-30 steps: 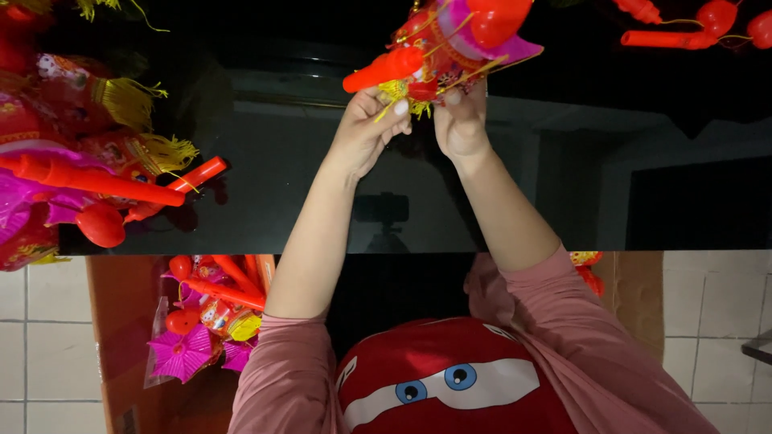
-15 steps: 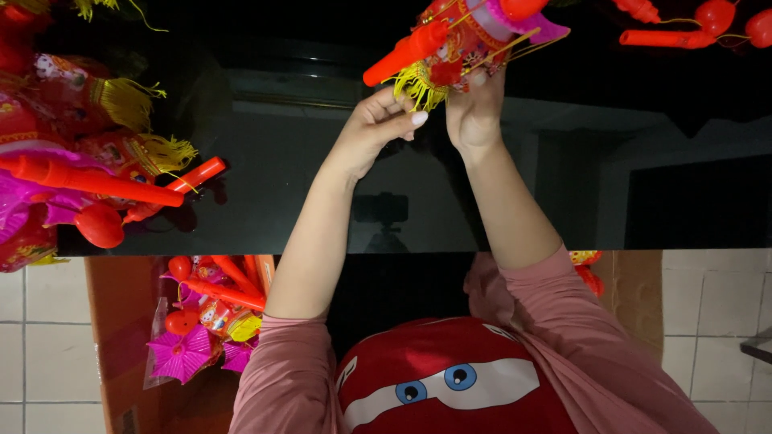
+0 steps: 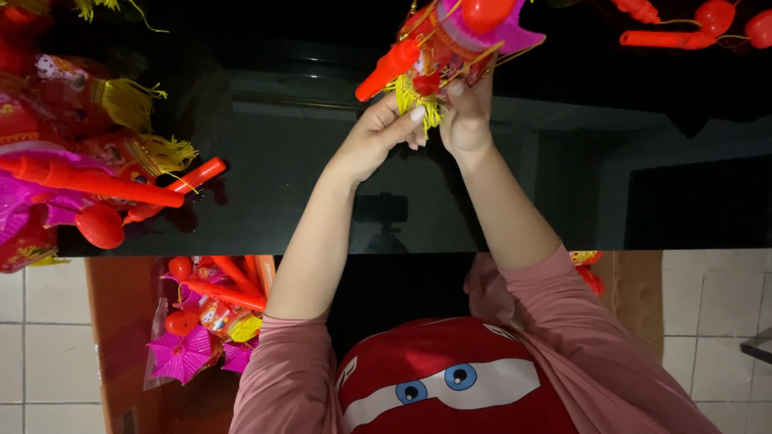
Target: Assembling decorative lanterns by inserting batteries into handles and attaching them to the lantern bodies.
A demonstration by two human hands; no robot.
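Gripping red toy lantern, both hands.

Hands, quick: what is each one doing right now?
Left hand: pinching the yellow tassel fringe of the red-and-pink paper lantern toy.
Right hand: closed on the lantern's underside.

Clear plastic bag: lower left, inside the brown cardboard box; holds red, orange and magenta toy lanterns (its outline partly hidden by the arm).
Cardboard box: brown, open, on the tiled floor under the edge of the black worktop.
Second brown box: lower right, mostly hidden behind the pink sleeve.
Labels, signs, screens: none that can be made out.
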